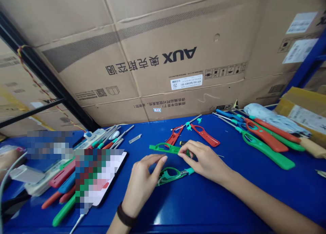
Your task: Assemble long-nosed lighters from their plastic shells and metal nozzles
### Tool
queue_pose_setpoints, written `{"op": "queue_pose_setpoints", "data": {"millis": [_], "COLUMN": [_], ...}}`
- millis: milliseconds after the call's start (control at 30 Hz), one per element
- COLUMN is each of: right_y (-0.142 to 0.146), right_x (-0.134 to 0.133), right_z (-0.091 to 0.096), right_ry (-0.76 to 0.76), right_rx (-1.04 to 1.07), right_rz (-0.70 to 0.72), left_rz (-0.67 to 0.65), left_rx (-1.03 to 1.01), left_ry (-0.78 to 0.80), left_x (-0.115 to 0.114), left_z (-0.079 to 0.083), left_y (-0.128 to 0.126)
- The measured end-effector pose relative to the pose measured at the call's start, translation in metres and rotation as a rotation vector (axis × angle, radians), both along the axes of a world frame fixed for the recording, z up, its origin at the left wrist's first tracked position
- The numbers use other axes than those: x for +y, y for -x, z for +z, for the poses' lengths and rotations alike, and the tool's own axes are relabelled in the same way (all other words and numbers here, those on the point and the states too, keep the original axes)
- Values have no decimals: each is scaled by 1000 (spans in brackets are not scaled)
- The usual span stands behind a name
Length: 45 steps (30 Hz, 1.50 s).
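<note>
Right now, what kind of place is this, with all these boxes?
It looks like a small workshop or storeroom: big brown cardboard boxes stacked behind a shiny blue work table, with long green plastic lighter parts being handled on it.

The left hand [141,186] wears a dark, wide, plain band [125,215] snug around the wrist. The right hand [205,161] and its forearm [267,201] are bare, with nothing worn on them. The fingernails [164,158] on both hands are neatly rounded, with slightly long tips.
</note>
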State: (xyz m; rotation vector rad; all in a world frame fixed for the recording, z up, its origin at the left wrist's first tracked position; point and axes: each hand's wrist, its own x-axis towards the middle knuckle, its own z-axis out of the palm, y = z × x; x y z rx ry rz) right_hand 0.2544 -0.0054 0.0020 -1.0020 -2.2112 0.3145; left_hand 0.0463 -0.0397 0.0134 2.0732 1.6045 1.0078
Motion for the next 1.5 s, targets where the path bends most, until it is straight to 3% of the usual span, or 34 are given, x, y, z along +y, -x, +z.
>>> {"op": "queue_pose_setpoints", "data": {"millis": [100,200,300,400,533,633,767,1000,1200,1333,1500], "right_y": [5,9,10,9,8,7,4,7,8,8,6], "right_x": [-7,-12,-14,-16,-16,-14,-14,-15,-14,-13,-10], "right_z": [2,3,5,6,6,8,14,8,2,1,0], "right_ry": [54,44,29,6,-81,-170,-289,-258,-162,-77,19], "right_rx": [231,329,369,386,388,429,530,443,352,262,29], "right_rz": [63,93,115,134,53,-106,-212,-147,-125,-112,123], "left_rz": [-38,-86,-21,38,-20,-165,-284,-233,-217,-190,-203], "left_rx": [-244,-524,-612,-465,15,330,557,529,407,324,333], "left_ry": [51,65,3,-170,-401,-372,-261,-195,-37,-25,-22], "left_x": [0,-2,-4,-4,-1,-3,-13,-17,-15,-15,-18], "left_z": [-1,-4,-7,-2,18,26,11,-20,-23,-27,-25], "left_y": [-14,-31,-43,-38,-6,20,34,25,20,18,29]}}
